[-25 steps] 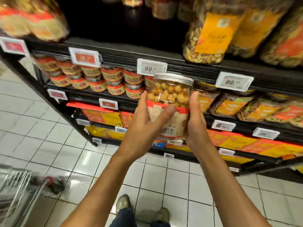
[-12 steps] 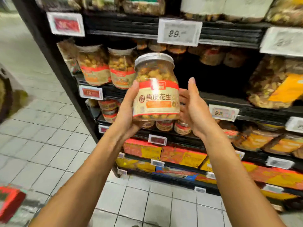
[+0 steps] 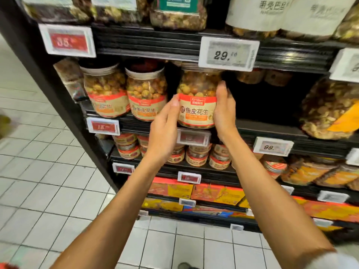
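Observation:
A clear plastic jar of coated peanuts (image 3: 196, 105) with a red and beige label stands upright in a gap on the black shelf (image 3: 272, 131), its lid tucked under the price tag above. My left hand (image 3: 165, 125) lies against the jar's left side with straight fingers, the tips touching the label edge. My right hand (image 3: 224, 111) cups the jar's right side, fingers pointing up along it. Two matching jars (image 3: 145, 94) stand just to the left on the same shelf.
Price tags (image 3: 228, 53) hang on the shelf edges. Large bags of nuts (image 3: 330, 109) fill the right of this shelf, and small tins (image 3: 196, 158) sit one level down. Boxed snacks (image 3: 213, 193) line the lower shelves. White floor tiles (image 3: 48, 181) stretch to the left.
Both hands have carried the jar up and forward from in front of the lower shelves into the gap beside the matching jars. The view has come closer to the shelf.

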